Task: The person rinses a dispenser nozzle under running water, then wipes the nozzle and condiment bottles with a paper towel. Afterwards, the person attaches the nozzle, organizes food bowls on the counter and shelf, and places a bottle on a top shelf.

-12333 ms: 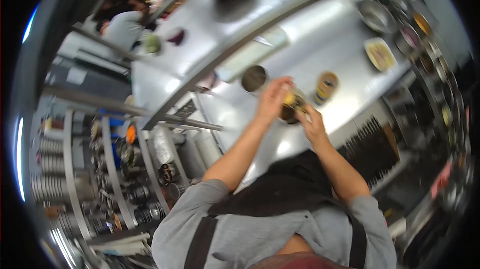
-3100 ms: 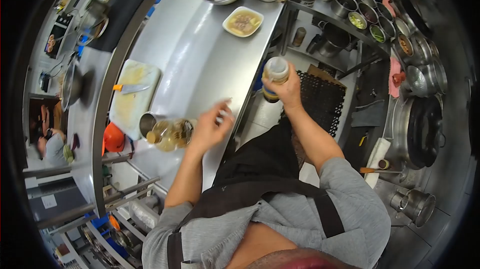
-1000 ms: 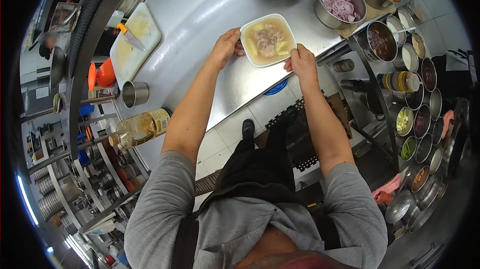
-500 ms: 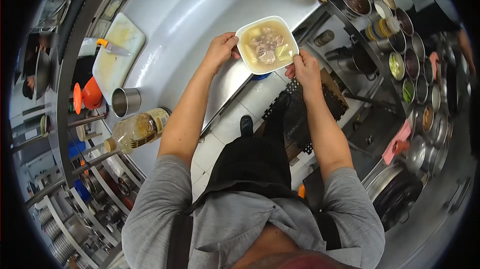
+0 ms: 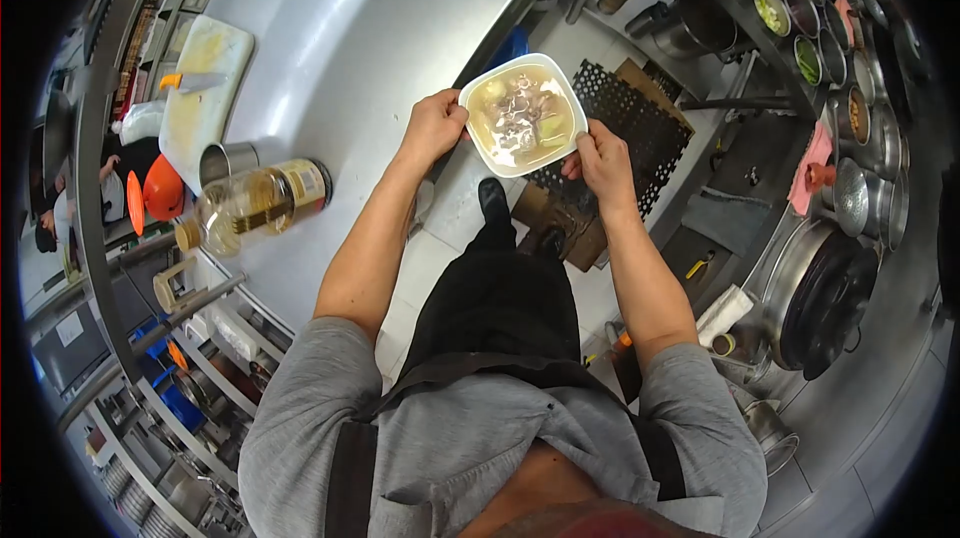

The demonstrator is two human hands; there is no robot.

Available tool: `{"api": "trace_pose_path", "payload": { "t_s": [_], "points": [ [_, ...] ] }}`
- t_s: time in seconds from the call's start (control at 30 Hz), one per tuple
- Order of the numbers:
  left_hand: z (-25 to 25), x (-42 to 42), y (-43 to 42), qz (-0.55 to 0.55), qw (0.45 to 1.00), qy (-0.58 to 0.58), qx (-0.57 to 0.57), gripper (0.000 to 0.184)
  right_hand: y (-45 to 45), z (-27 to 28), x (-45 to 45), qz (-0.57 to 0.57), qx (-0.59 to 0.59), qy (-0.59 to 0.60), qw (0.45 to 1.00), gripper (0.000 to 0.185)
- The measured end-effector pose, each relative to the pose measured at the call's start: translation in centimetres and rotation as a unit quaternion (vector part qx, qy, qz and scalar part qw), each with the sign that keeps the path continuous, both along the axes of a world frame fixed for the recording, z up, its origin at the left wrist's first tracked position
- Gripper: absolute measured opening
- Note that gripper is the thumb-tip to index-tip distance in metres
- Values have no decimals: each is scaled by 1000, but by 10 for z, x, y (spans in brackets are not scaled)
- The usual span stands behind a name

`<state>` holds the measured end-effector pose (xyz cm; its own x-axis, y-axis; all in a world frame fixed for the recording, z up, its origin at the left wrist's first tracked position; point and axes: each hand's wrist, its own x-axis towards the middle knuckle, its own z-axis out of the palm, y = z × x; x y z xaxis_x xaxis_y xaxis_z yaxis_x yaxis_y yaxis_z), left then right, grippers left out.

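A white, rounded-square bowl of soup (image 5: 522,118) with pale meat pieces and some light green bits in a cloudy broth is held up in front of me. My left hand (image 5: 436,128) grips its left rim, fingers closed with the thumb near the top edge. On the opposite side, my right hand (image 5: 602,162) pinches the lower right corner of the rim. The bowl hangs above the floor, just off the front edge of the steel counter.
On the steel counter (image 5: 330,48) stand a white cutting board (image 5: 208,98) with an orange-handled knife (image 5: 190,82), a metal cup (image 5: 228,164) and a big oil bottle (image 5: 258,206). Pots and ingredient containers line the right side. A black perforated mat (image 5: 640,128) lies on the floor.
I have stepped along and turned slightly; the counter has shifted left and up in view. The bowl, still in both hands, is now over the floor rather than the counter's edge.
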<state>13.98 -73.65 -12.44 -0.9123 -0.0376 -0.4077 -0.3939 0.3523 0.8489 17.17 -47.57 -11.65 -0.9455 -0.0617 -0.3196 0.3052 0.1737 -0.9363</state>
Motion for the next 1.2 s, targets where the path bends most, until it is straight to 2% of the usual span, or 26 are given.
{"api": "trace_pose_path", "payload": {
  "t_s": [0.2,0.33,0.4,0.6,0.8,0.87,0.9,0.93,1.0,1.03,1.1,1.13,1.17,1.2],
  "points": [
    [-36,71,11,37,998,-58,10,25,9,-48,52,40,15,-11,999,24],
    [-83,113,5,95,994,-41,41,25,4,-84,75,75,19,-6,997,24],
    [-95,129,0,89,994,-50,28,26,-3,-108,84,70,-4,-14,997,25],
    [-132,149,-20,160,981,-100,36,27,-28,-177,87,150,27,13,988,25],
    [-185,169,-54,237,968,-70,55,40,-67,-235,74,153,3,1,988,25],
    [-202,191,-64,337,939,-68,13,42,-81,-252,64,166,2,-4,986,25],
    [-223,207,-79,331,940,-74,-31,41,-90,-271,61,155,31,54,986,26],
    [-240,221,-91,310,945,-65,-79,41,-95,-280,55,156,28,53,986,26],
    [-273,244,-122,248,933,-40,-259,39,-106,-292,45,168,40,108,979,25],
    [-278,244,-134,250,931,-43,-263,39,-111,-296,39,162,29,109,980,25],
    [-293,233,-157,106,863,40,-492,40,-123,-307,28,167,35,108,979,25],
    [-299,223,-168,107,862,38,-495,40,-129,-311,22,170,46,110,978,26],
    [-304,209,-176,43,848,79,-522,42,-132,-309,16,173,23,52,983,25],
    [-307,199,-182,-23,829,120,-545,44,-138,-312,11,175,23,52,983,25]
  ]
}}
